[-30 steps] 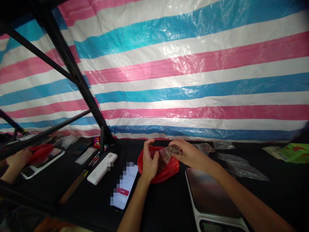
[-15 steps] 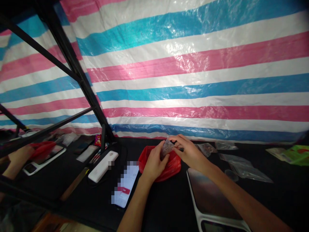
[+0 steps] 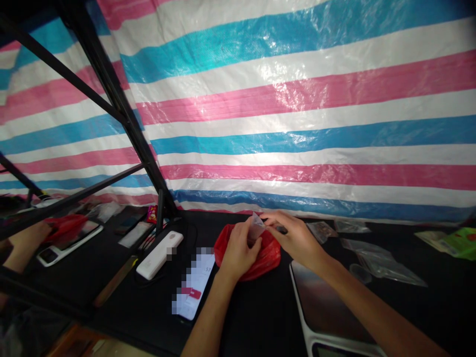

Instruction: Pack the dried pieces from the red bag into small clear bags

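Legend: I could read only two small characters, "57" or "S7", near the top of the phone screen [image 3: 194,287]; the rest of that screen was pixelated. The digital scale's display [image 3: 334,351] was cut off at the frame edge, and the print on the green packet [image 3: 461,243] was too small to read.

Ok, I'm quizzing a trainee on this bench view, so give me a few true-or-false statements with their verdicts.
1. The left hand holds the top of a small clear plastic bag. True.
2. A red plastic bag lies beneath both hands. True.
3. The digital scale lies left of the smartphone. False: it lies right of the phone, below the right hand.
4. The white power bank stands on end. False: it lies flat on the black table.
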Tool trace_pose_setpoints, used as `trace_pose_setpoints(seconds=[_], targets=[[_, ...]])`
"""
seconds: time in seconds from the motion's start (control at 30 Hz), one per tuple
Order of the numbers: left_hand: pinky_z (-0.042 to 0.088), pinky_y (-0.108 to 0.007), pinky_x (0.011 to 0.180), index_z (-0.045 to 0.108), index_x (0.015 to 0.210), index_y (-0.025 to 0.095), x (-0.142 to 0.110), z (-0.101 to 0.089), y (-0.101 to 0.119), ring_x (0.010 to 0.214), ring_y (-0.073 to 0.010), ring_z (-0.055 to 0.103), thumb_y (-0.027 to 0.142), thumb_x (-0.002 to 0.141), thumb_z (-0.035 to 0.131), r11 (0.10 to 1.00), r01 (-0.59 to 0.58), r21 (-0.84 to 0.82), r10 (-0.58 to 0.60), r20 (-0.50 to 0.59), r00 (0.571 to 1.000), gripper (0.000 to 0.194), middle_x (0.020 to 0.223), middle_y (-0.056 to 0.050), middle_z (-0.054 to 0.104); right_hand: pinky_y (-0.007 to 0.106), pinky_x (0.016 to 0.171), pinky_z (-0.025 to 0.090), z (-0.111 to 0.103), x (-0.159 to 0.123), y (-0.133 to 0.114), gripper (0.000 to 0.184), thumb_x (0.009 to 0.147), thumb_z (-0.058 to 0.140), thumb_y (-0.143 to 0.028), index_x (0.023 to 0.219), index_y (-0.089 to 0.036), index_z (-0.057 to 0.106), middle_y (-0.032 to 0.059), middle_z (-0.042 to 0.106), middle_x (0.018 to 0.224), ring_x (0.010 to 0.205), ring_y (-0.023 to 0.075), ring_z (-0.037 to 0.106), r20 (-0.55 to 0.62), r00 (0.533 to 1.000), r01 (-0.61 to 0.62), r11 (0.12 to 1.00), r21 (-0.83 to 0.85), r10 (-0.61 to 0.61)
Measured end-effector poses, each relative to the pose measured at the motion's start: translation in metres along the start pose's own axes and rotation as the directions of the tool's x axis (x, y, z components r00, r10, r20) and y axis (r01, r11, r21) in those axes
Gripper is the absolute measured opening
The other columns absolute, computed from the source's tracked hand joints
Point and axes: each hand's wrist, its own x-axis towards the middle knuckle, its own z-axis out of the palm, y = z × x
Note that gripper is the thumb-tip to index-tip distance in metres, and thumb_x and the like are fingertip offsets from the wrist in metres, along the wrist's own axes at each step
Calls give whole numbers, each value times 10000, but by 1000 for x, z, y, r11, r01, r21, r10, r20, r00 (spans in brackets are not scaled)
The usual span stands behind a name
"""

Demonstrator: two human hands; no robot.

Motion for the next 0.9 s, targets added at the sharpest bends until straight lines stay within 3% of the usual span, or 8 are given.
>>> trace_pose_setpoints(seconds=[0.13, 0.4, 0.47, 0.53, 0.63, 0.8, 0.9], targets=[[453, -534, 1144, 382, 1585, 272, -1, 0, 0, 1339, -306, 563, 246, 943, 654, 1000, -6, 18, 6, 2, 1000, 697, 1415, -131, 606, 372, 888, 597, 1, -1, 0, 305, 952, 615, -191, 1216, -292, 727, 34, 785, 1036, 902, 215, 740, -22, 999, -35, 999, -3, 34], [472, -508, 1108, 418, 1549, 266, -1, -2, 1, 1246, -289, 580, 159, 907, 637, 999, -11, 50, 11, -18, 1000, 687, 1362, -111, 621, 357, 889, 570, -9, 0, -4, 226, 1017, 555, -265, 1160, -283, 730, 47, 764, 1099, 963, 217, 719, -43, 999, -14, 996, -86, 11], [472, -498, 1100, 432, 1536, 260, -1, -3, 2, 1222, -283, 583, 131, 908, 614, 998, -11, 59, 13, -41, 999, 667, 1335, -106, 631, 364, 909, 566, -14, -1, -5, 284, 1006, 601, -300, 1277, -302, 684, 46, 751, 1146, 997, 219, 709, 11, 999, -39, 996, -77, 40], [478, -493, 1087, 432, 1536, 255, 0, -4, 2, 1199, -282, 585, 119, 904, 614, 997, -8, 75, 13, -66, 998, 672, 1309, -105, 640, 380, 942, 563, -15, -3, -6, 455, 953, 692, -322, 1400, -330, 609, 47, 730, 1245, 1051, 230, 698, 101, 993, -56, 996, -71, 63], [491, -497, 1069, 417, 1549, 270, -1, -3, 2, 1201, -293, 582, 119, 889, 642, 997, -6, 83, 9, -36, 999, 713, 1322, -105, 635, 388, 948, 559, -11, -6, -8, 584, 896, 754, -303, 1450, -340, 573, 55, 714, 1314, 1048, 237, 700, 203, 978, -32, 996, -86, 49], [506, -473, 1061, 390, 1563, 312, -2, 0, 7, 1220, -280, 582, 189, 946, 644, 999, -32, 37, 31, 19, 999, 679, 1354, -94, 622, 331, 844, 556, -10, -3, -11, 396, 981, 575, -219, 1356, -317, 656, 22, 775, 1087, 874, 193, 718, 189, 981, -11, 994, -112, 32], [479, -490, 1098, 369, 1571, 314, -1, 0, 14, 1274, -298, 554, 264, 912, 733, 994, -86, 69, 88, -20, 996, 754, 1396, -100, 596, 310, 729, 549, -44, 3, -1, 383, 1005, 526, -277, 1372, -267, 637, 26, 755, 911, 774, 198, 702, 90, 992, -79, 985, -151, 93]])
